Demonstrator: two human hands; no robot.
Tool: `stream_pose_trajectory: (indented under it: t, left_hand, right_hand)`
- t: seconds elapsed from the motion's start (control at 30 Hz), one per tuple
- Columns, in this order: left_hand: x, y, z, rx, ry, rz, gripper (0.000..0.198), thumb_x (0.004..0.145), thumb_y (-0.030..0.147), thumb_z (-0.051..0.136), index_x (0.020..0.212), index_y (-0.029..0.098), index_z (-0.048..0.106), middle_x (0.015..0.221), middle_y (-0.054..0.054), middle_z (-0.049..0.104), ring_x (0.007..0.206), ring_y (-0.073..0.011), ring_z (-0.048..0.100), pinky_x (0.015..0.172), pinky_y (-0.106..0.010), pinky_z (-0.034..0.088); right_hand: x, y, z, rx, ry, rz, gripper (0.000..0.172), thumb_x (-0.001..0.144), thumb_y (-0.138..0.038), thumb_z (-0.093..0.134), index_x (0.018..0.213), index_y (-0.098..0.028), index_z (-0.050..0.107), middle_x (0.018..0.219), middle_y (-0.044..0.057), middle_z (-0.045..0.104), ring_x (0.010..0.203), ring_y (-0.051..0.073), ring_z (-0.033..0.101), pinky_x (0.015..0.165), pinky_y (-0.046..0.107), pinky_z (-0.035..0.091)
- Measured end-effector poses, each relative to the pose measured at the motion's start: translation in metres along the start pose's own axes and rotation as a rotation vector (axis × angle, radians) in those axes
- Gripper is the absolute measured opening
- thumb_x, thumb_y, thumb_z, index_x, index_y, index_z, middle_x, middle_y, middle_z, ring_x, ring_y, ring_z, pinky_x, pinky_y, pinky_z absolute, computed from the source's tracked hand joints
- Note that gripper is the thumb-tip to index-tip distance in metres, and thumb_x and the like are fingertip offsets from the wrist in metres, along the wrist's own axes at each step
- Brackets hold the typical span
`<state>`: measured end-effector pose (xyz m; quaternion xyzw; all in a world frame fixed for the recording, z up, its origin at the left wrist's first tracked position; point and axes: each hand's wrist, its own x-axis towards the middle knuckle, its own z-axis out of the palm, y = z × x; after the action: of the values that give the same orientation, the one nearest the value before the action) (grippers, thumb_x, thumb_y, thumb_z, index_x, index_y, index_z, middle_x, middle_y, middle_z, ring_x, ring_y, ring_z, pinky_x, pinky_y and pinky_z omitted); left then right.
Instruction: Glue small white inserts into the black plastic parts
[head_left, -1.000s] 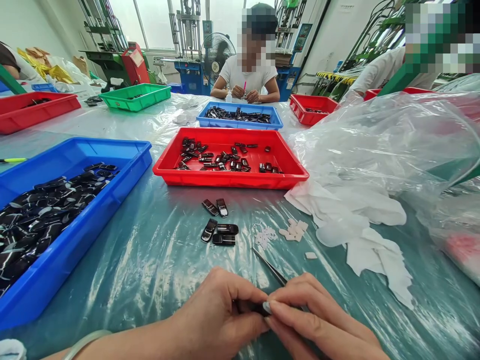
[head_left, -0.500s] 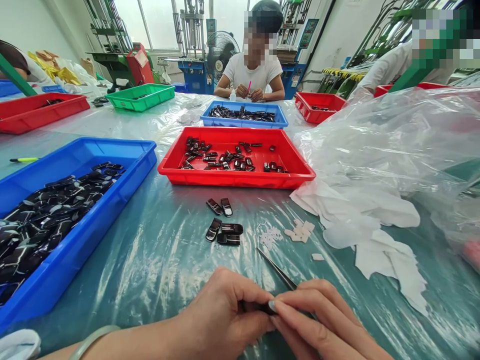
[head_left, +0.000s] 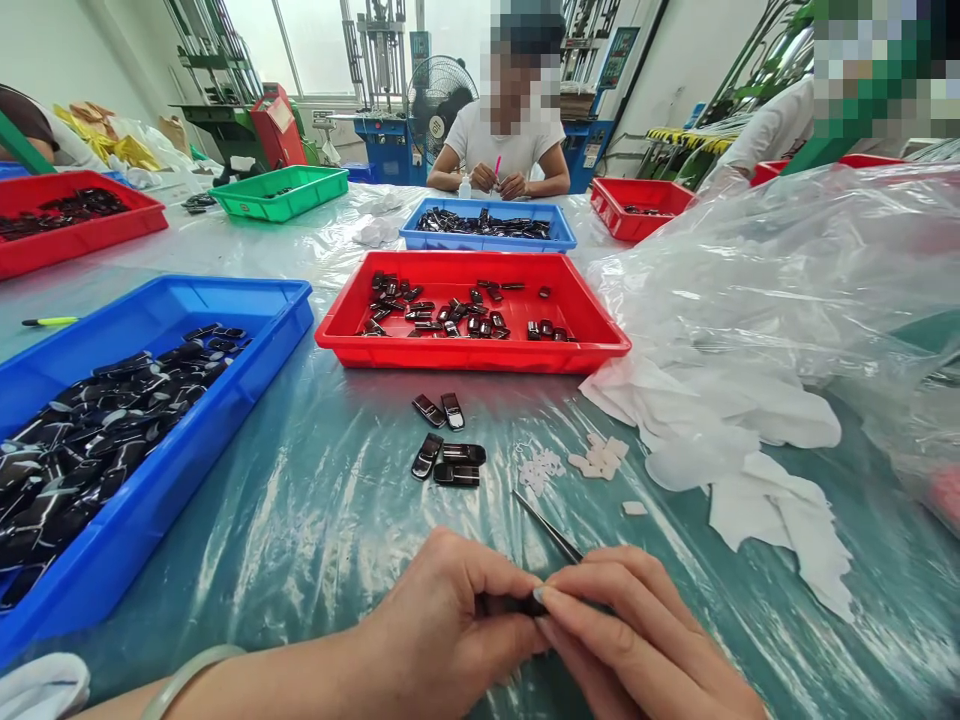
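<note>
My left hand (head_left: 442, 625) and my right hand (head_left: 637, 650) meet at the near table edge, both pinching one small black glossy part (head_left: 517, 604), mostly hidden by the fingers. Thin metal tweezers (head_left: 547, 525) stick out from under my right hand, pointing away to the left. Several loose black parts (head_left: 446, 445) lie on the plastic sheet just beyond. Small white adhesive pads (head_left: 577, 462) lie to their right.
A blue tray (head_left: 225, 400) full of black parts stands at left, a red tray (head_left: 472, 355) with several parts straight ahead. White sheets (head_left: 712, 440) and a clear plastic bag (head_left: 787, 290) lie at right. A person sits across the table behind another blue tray (head_left: 487, 240).
My hands stay together on the part, with only small finger shifts. The view has moved slightly.
</note>
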<state>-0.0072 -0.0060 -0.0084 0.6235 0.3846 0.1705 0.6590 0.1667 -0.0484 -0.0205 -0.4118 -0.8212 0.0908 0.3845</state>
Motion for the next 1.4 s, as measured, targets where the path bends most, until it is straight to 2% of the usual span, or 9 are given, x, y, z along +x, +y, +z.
stream_pose_trajectory:
  t: [0.17,0.3,0.43,0.53,0.67,1.0,1.13,1.23,1.4]
  left_hand:
    - [0.001,0.005,-0.002,-0.198,-0.010,-0.138,0.016,0.070,0.026,0.062,0.070,0.009,0.064,0.049,0.003,0.048,0.046,-0.0078,0.047,0.047,-0.017,0.038]
    - [0.003,0.007,-0.006,-0.320,-0.026,-0.193,0.032,0.071,0.042,0.060,0.063,0.011,0.057,0.047,0.000,0.052,0.040,-0.0080,0.049,0.041,-0.017,0.040]
    - [0.005,0.005,-0.009,-0.355,-0.049,-0.188,0.042,0.074,0.050,0.055,0.063,0.010,0.058,0.046,-0.002,0.054,0.038,-0.0081,0.050,0.039,-0.016,0.040]
    - [0.004,0.002,-0.010,-0.361,-0.059,-0.189,0.043,0.076,0.051,0.054,0.064,0.009,0.059,0.046,-0.002,0.054,0.038,-0.0079,0.051,0.038,-0.015,0.040]
    - [0.004,0.000,-0.009,-0.382,-0.074,-0.178,0.042,0.077,0.050,0.054,0.063,0.011,0.057,0.045,-0.001,0.055,0.037,-0.0078,0.051,0.037,-0.015,0.040]
    - [0.003,0.006,-0.008,-0.354,-0.089,-0.182,0.037,0.070,0.046,0.061,0.061,0.011,0.057,0.046,0.001,0.053,0.037,-0.0052,0.048,0.038,-0.013,0.039]
    - [0.002,0.008,-0.008,-0.352,-0.093,-0.203,0.038,0.066,0.048,0.062,0.060,0.011,0.056,0.044,0.001,0.051,0.037,-0.0054,0.047,0.038,-0.013,0.038]
    - [0.003,0.008,-0.010,-0.371,-0.077,-0.204,0.041,0.065,0.052,0.061,0.058,0.012,0.054,0.042,0.001,0.051,0.035,-0.0055,0.046,0.036,-0.014,0.037]
    - [0.006,0.005,-0.013,-0.432,-0.088,-0.205,0.040,0.065,0.050,0.061,0.057,0.012,0.056,0.043,0.000,0.054,0.034,-0.0069,0.049,0.036,-0.015,0.039]
  right_hand:
    - [0.005,0.003,-0.006,0.100,-0.053,0.097,0.031,0.078,-0.009,0.057,0.107,-0.021,0.057,0.086,0.006,0.063,0.078,0.017,0.061,0.068,0.028,0.055]
    - [0.007,0.001,-0.017,0.116,-0.047,0.221,0.048,0.075,-0.019,0.062,0.122,-0.022,0.051,0.108,0.009,0.062,0.099,0.022,0.061,0.078,0.029,0.055]
    - [0.008,0.003,-0.015,0.076,-0.141,0.217,0.061,0.068,-0.025,0.070,0.125,-0.022,0.049,0.115,0.008,0.059,0.106,0.025,0.058,0.086,0.032,0.052]
    - [0.007,0.006,-0.008,0.086,-0.165,0.194,0.065,0.062,-0.019,0.074,0.121,-0.023,0.048,0.112,0.006,0.058,0.103,0.021,0.059,0.084,0.028,0.052]
    - [0.010,0.005,-0.003,0.093,-0.168,0.177,0.060,0.062,-0.010,0.072,0.115,-0.023,0.046,0.105,0.003,0.058,0.096,0.016,0.060,0.075,0.023,0.054]
    - [0.012,0.003,-0.007,0.046,-0.181,0.045,0.047,0.062,-0.013,0.075,0.101,-0.020,0.049,0.090,0.000,0.060,0.085,0.014,0.060,0.074,0.024,0.053]
    - [0.015,0.004,-0.005,0.031,-0.160,-0.003,0.042,0.069,-0.020,0.072,0.104,-0.021,0.049,0.089,0.001,0.060,0.083,0.015,0.060,0.072,0.025,0.053]
    - [0.015,0.003,-0.005,0.041,-0.177,0.034,0.041,0.074,-0.021,0.068,0.110,-0.022,0.048,0.096,0.002,0.060,0.089,0.015,0.060,0.076,0.023,0.053]
    - [0.011,0.003,-0.004,0.086,-0.163,0.058,0.049,0.073,-0.017,0.067,0.117,-0.023,0.046,0.103,0.004,0.059,0.091,0.015,0.061,0.077,0.022,0.054]
